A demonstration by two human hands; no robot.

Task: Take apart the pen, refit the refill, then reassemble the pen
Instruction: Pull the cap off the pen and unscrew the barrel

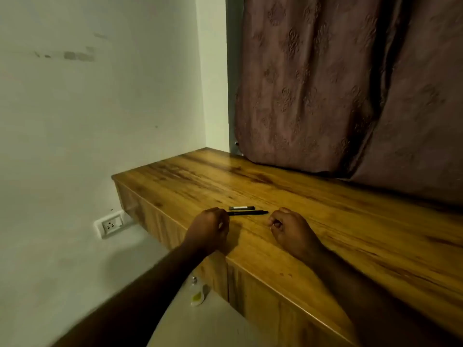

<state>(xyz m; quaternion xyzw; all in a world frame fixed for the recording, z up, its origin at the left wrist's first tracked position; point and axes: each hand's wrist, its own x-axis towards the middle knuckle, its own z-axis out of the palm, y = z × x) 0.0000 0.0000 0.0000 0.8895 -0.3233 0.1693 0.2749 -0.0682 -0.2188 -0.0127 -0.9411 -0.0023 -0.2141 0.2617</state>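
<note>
Nearby, curtain (pixel 350 83) behind pen (pixel 248 212), socket (pixel 110 224) left

Wooden counter (pixel 313 209) bearing a black pen (pixel 248 212), a shorter black piece (pixel 241 208) just behind.

Dim indoor light, warm yellow-green cast overall. Soft sheen on the far part of the wooden counter (pixel 250 181), suggesting light from above and far; no hard glare. Forearms near the camera are very dark, almost no detail. Left hand (pixel 209 227) casts a soft shadow to its right on the counter; faint shadow under the right hand (pixel 292 232). Curtain (pixel 350 83) folds are deep and murky on the right. Wall (pixel 87 108) is evenly lit, slightly grainy. Wide-angle bending shows at the edges, with counter lines bowed. Whole frame is soft, with compression smear; the small black pen (pixel 248 213) lacks fine detail.
</note>
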